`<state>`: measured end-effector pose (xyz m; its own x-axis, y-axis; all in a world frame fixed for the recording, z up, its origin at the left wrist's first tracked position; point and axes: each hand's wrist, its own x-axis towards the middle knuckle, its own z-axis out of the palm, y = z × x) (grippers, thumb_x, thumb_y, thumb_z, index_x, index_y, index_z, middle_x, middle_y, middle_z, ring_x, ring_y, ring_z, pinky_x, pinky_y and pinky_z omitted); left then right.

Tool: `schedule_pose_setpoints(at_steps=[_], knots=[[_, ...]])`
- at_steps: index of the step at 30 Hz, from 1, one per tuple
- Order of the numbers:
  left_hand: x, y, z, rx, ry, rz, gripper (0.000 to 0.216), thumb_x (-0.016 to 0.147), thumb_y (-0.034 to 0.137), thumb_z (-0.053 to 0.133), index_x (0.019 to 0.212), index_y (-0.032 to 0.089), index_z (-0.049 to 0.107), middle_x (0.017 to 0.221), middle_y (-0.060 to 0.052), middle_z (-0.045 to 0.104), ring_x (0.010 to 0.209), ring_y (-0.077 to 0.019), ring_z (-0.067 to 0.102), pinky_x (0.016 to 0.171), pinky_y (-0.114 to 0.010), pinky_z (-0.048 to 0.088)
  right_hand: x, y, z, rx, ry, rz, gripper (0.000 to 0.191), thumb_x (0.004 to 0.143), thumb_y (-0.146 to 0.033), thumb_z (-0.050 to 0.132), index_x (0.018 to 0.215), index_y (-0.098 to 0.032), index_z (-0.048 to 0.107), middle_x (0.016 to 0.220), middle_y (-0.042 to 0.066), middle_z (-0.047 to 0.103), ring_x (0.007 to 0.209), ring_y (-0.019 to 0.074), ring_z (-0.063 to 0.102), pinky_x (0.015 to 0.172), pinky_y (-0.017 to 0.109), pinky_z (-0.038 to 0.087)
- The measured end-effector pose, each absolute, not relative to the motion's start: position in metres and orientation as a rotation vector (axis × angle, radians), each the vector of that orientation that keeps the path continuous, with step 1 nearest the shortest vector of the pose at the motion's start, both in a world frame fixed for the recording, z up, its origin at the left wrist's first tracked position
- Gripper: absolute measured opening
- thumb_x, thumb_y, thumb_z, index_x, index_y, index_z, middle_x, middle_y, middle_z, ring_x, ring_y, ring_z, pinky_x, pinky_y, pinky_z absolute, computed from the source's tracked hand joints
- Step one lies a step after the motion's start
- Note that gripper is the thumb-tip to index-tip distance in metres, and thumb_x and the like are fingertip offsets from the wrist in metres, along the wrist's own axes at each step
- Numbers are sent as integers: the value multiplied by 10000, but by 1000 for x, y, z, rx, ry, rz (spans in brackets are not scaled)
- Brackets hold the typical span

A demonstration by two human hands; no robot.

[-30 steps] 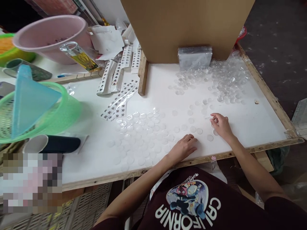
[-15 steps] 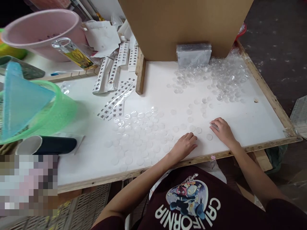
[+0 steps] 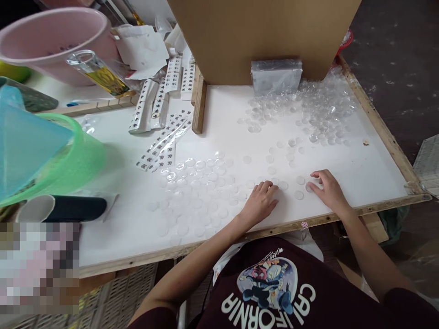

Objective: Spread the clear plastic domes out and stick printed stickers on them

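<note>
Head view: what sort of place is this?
Probably a small workshop or hand-assembly area: a white, wood-edged worktable holds many clear, round, flat discs and white strips printed with small dark motifs.

I've got a white table [image 3: 372,171] with wooden edging [image 3: 137,261]. Clear round pieces [image 3: 325,112] heaped at 2 o'clock, wrapped block [image 3: 276,77] at 1, clear discs [image 3: 195,184] spread toward 7, sticker sheets [image 3: 161,145] at 10, green basket [image 3: 85,160] at 9.

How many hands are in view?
2: the left hand beside the spread clear discs, the right hand near a few loose discs. The pixelated patch at lower left could hide another.
</note>
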<state>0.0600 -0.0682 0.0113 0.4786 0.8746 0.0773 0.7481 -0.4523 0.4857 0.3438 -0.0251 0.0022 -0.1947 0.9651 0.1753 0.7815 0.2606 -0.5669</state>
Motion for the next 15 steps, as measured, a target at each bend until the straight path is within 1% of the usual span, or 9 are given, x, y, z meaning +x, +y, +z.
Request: schedule_pose_setpoints(at_steps=[2,4,6,8,12,15], knots=[[62,-62,13,2353,1332,456,335,936,189,598,1264,179,532,1283,-166,573,1170,-327,557,952,-502,500,345,-36,3,-1524,-2104,569,253,900,-388,639,1106,-242,623,1089,97,612,921,262,642,805,414,544],[67,-56,13,2374,1283,456,341,942,203,603,1275,182,533,1338,-176,566,1232,-340,535,980,-520,485,343,-43,3,-1497,-2135,610,213,901,-350,629,1086,-244,632,1074,92,607,941,264,650,830,422,559],[75,-51,13,2406,1223,454,339,949,208,602,1280,176,537,1384,-181,559,1288,-342,514,1018,-524,469,340,-46,3,-1485,-2125,644,163,914,-323,596,1047,-240,643,1041,88,618,889,248,660,817,417,571],[87,-48,11,2438,1158,464,351,950,200,604,1291,155,538,1417,-189,554,1329,-339,502,1057,-516,454,338,-46,3,-1493,-2072,686,173,925,-339,577,1039,-230,649,1024,92,647,804,227,662,768,404,581],[111,-47,4,2492,1000,501,405,956,191,590,1352,147,518,1489,-179,529,1412,-309,465,1136,-499,412,340,-42,6,-1570,-1824,886,308,949,-467,552,1101,-215,644,984,95,718,754,209,693,693,368,592],[119,-49,-1,2546,901,475,376,976,193,560,1350,157,539,1479,-154,559,1420,-277,472,1164,-484,391,345,-41,7,-1655,-1624,1022,449,918,-613,553,1093,-207,634,925,80,732,690,188,697,670,349,591]])
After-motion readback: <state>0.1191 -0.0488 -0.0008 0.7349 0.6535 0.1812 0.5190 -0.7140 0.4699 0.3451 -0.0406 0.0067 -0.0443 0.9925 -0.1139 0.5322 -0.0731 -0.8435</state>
